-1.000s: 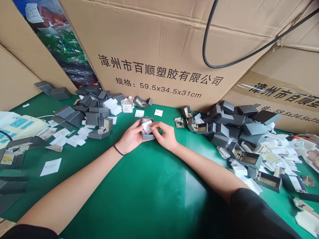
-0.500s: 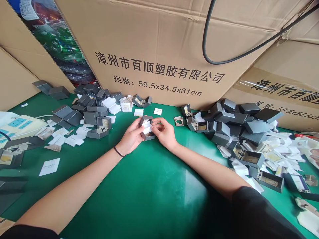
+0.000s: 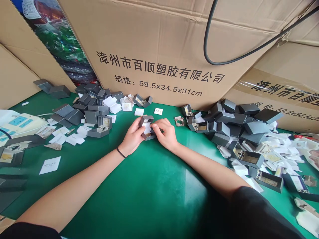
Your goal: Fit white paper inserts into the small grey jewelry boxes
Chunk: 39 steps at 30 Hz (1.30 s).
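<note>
My left hand (image 3: pixel 131 138) is closed around the left side of a small dark grey hinged jewellery box (image 3: pixel 149 118), held with its lid raised above the green table. White lining or paper (image 3: pixel 147 128) shows inside the box, under my left thumb tip. My right hand (image 3: pixel 166 134) is at the box's right side, fingers curled and thumb tip against the white lining and inner edge. Its other fingertips are partly hidden. Just behind the box lie a small white card (image 3: pixel 158 111) and another white slip (image 3: pixel 139 112).
Heaps of grey boxes lie at left (image 3: pixel 92 109) and right (image 3: pixel 231 119). White paper scraps (image 3: pixel 279 151) spread at right. A power strip (image 3: pixel 21 124) sits at far left. Large cardboard cartons (image 3: pixel 159 43) stand behind, with a black cable (image 3: pixel 204 39) hanging in front.
The white lining sits flatter inside the box now. My right fingers have shifted from pinching at its top to the box's right inner edge. My left hand keeps its hold.
</note>
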### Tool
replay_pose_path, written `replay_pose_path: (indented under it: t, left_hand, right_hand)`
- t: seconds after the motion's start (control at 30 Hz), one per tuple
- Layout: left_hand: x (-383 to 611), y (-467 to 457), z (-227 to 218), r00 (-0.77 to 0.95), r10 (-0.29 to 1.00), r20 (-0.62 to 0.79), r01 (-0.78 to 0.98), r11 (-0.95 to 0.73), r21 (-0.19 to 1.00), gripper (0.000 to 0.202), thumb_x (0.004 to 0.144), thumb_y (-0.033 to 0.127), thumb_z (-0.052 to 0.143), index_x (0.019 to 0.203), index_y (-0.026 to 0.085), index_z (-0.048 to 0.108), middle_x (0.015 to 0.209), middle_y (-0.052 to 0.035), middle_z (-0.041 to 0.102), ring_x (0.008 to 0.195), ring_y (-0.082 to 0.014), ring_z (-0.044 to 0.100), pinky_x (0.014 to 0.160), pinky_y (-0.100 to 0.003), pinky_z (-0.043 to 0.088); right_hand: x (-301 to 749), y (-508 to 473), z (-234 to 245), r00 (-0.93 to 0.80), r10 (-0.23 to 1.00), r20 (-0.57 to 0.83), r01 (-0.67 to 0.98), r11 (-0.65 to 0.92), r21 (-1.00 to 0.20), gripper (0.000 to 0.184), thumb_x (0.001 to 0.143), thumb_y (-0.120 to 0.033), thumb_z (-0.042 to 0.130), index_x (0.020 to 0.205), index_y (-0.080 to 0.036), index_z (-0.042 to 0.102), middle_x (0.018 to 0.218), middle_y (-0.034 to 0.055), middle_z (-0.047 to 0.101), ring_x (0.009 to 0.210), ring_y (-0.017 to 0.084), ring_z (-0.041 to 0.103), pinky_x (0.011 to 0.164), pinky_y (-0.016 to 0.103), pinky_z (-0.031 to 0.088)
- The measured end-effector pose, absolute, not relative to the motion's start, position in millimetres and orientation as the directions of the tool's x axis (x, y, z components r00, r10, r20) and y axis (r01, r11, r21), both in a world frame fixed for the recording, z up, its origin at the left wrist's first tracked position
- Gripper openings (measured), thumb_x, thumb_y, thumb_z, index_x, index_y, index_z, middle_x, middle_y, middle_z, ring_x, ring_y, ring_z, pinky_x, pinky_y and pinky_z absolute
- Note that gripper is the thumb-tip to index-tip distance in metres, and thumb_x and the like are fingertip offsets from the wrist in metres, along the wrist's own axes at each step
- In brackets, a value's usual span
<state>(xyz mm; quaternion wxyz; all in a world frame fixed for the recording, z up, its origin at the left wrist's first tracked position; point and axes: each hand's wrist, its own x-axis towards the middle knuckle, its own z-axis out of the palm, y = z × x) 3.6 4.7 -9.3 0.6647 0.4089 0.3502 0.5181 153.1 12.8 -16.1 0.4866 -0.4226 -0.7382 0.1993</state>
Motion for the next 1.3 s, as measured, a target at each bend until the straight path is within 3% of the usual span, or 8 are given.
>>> replay_pose_path:
  t: [0.1,0.2,0.33,0.5,0.7,0.87,1.3]
  left_hand:
    - [4.7,3.9,-9.7,0.186,0.983,0.0,-0.419,0.079,0.904,0.034,0.083,0.021,0.055,0.116,0.026,0.052,0.118,-0.0027,0.057,0.104,-0.0179,0.054,0.081,-0.029,0.048]
    - [4.3,3.7,-9.9,0.176,0.984,0.009,-0.414,0.065,0.908,0.033,0.082,0.02,0.056,0.114,0.025,0.052,0.118,-0.0022,0.057,0.103,-0.0168,0.054,0.077,-0.026,0.048]
    - [2.7,4.1,-9.9,0.178,0.984,0.007,-0.391,0.064,0.918,0.034,0.082,0.022,0.057,0.116,0.026,0.052,0.12,-0.0026,0.056,0.104,-0.0177,0.054,0.077,-0.026,0.048]
    - [1.5,4.9,-10.2,0.172,0.985,0.007,-0.415,0.066,0.907,0.034,0.08,0.022,0.058,0.114,0.023,0.053,0.122,-0.0048,0.056,0.106,-0.0207,0.054,0.08,-0.03,0.048]
    - [-0.4,6.3,-6.3,0.215,0.976,-0.042,-0.453,0.137,0.881,0.027,0.081,0.025,0.058,0.108,0.023,0.057,0.109,-0.0035,0.062,0.099,-0.019,0.057,0.074,-0.027,0.048]
    - [-1.8,6.6,-1.1,0.259,0.955,-0.144,-0.478,0.256,0.84,0.025,0.086,0.033,0.051,0.108,0.022,0.057,0.106,-0.0046,0.063,0.093,-0.0186,0.059,0.068,-0.027,0.049]
    - [-1.1,6.5,-4.6,0.312,0.948,-0.057,-0.504,0.216,0.836,0.026,0.09,0.039,0.045,0.106,0.023,0.058,0.112,-0.0045,0.061,0.105,-0.0214,0.055,0.075,-0.029,0.05]
  right_hand:
    - [154.7,12.9,-17.6,-0.28,0.73,0.623,0.49,0.667,-0.562,0.034,0.091,-0.028,0.045,0.069,-0.019,0.068,0.081,0.0046,0.064,0.078,0.016,0.049,0.074,0.031,0.043]
    - [154.1,12.3,-20.8,-0.388,0.702,0.597,0.552,0.696,-0.46,0.036,0.091,-0.029,0.045,0.066,-0.019,0.069,0.086,0.0061,0.062,0.081,0.017,0.048,0.073,0.031,0.041]
    - [156.0,12.9,-20.8,-0.496,0.686,0.533,0.62,0.709,-0.335,0.035,0.091,-0.042,0.047,0.081,-0.02,0.073,0.094,0.0075,0.06,0.087,0.019,0.045,0.073,0.034,0.037]
    - [161.1,18.0,-19.0,-0.662,0.592,0.46,0.583,0.792,-0.18,0.047,0.085,-0.059,0.046,0.096,-0.02,0.07,0.1,0.0099,0.059,0.096,0.023,0.044,0.075,0.036,0.033]
    - [160.3,17.2,-19.5,-0.629,0.635,0.449,0.586,0.767,-0.264,0.048,0.086,-0.058,0.042,0.098,-0.019,0.067,0.104,0.0091,0.058,0.097,0.022,0.045,0.078,0.035,0.035]
    - [159.1,13.9,-18.5,-0.518,0.708,0.48,0.625,0.697,-0.353,0.048,0.091,-0.055,0.037,0.115,-0.02,0.06,0.103,0.0089,0.056,0.094,0.021,0.046,0.081,0.034,0.037]
    - [156.7,14.0,-16.3,-0.529,0.753,0.391,0.691,0.65,-0.317,0.047,0.092,-0.051,0.036,0.122,-0.021,0.056,0.096,0.0077,0.053,0.088,0.021,0.043,0.079,0.035,0.038]
